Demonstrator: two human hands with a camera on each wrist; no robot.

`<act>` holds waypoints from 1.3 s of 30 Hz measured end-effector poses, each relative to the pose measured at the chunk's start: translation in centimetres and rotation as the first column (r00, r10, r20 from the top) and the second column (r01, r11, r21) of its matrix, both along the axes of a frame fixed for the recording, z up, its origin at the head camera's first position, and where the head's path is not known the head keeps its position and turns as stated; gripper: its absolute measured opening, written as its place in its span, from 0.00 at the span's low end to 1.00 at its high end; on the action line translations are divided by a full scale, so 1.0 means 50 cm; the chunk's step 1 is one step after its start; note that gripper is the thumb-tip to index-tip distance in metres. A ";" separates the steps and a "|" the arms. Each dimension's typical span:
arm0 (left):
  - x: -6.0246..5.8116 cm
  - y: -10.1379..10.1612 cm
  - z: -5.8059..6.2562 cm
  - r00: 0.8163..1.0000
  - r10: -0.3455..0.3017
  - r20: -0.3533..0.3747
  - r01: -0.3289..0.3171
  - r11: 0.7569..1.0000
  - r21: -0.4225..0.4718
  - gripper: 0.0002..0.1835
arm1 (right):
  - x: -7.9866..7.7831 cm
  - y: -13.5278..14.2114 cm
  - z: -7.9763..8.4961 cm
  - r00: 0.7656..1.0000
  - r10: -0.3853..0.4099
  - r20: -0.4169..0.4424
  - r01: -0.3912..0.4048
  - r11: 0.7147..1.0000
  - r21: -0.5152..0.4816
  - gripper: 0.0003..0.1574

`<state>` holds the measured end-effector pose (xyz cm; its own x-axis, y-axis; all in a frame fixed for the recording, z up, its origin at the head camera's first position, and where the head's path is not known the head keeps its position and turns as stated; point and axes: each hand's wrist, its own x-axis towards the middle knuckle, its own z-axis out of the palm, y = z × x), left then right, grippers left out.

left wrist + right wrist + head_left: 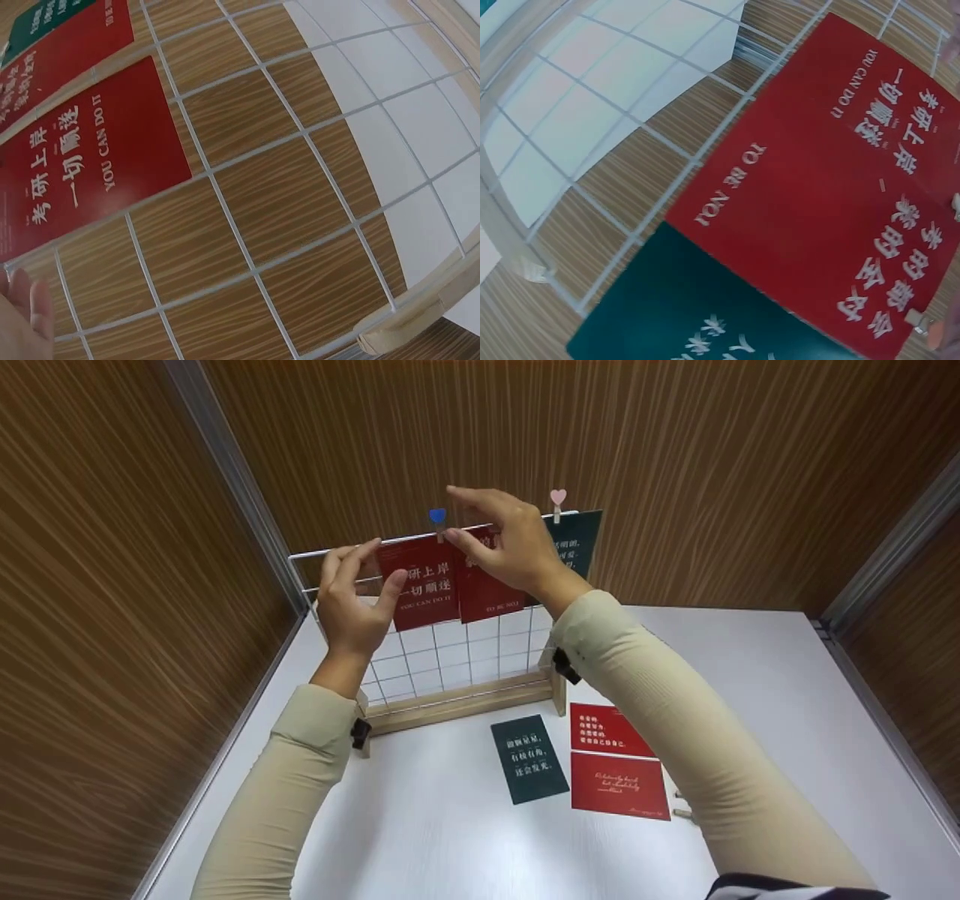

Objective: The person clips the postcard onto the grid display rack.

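In the head view, a red card (420, 592) hangs from the top wire of a white grid rack (435, 652) by a blue heart clip (438, 517). My left hand (352, 604) is at this card's left edge, fingertips by the top wire and thumb over its front. Whether it touches the card is unclear. Near the blue clip is my right hand (517, 540), thumb close to it and index finger extended above the wire. That hand partly covers a second red card (491, 589). A dark green card (581, 540) hangs farther right, with a pink heart clip (557, 498) above.
On the white table (420, 825) lie another green card (529, 759) and two red cards, one upper (607, 727) and one lower (619, 786). Small wooden clips (682, 813) lie beside them, partly behind my right sleeve. Wood-grain panels (675, 450) enclose the table.
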<state>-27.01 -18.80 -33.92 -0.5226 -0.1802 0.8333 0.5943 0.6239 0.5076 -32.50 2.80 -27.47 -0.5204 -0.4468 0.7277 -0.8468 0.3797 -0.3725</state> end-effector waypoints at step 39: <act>0.045 0.088 -0.164 0.995 -0.055 -0.080 0.055 0.998 0.003 0.41 | 0.013 0.135 -0.173 0.945 -0.234 -0.228 0.189 0.961 -0.203 0.41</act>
